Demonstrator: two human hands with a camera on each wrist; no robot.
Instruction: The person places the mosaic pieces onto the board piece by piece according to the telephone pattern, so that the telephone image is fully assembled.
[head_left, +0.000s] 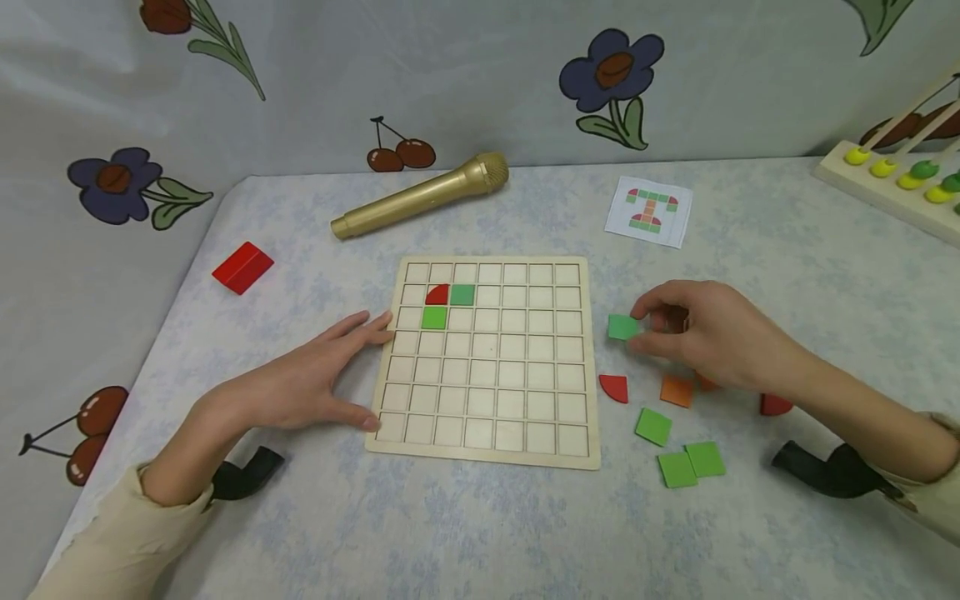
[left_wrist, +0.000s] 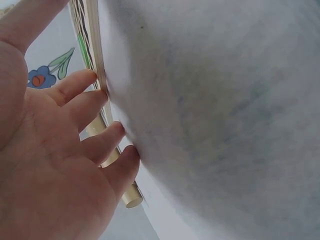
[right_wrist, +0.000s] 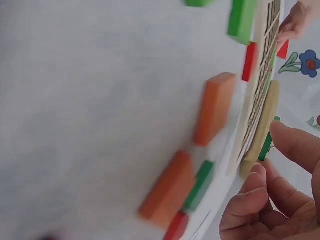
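A wooden grid board (head_left: 480, 400) lies flat on the table. In its upper left cells sit a red quarter-circle tile (head_left: 438, 294), a dark green square tile (head_left: 462, 295) and a light green square tile (head_left: 434, 317). My left hand (head_left: 288, 392) rests against the board's left edge, fingers spread and thumb near the lower corner. Right of the board, my right hand (head_left: 705, 333) pinches another green square tile (head_left: 621, 327) between thumb and fingers. In the right wrist view, that tile (right_wrist: 266, 145) shows edge-on between the fingertips.
Around the right hand lie orange tiles (head_left: 677, 391), red quarter-circles (head_left: 613, 388) and light green squares (head_left: 678, 469). A pattern card (head_left: 648, 212), gold toy microphone (head_left: 423, 197) and bead abacus (head_left: 892, 187) stand farther back. At left lies a red piece (head_left: 242, 267).
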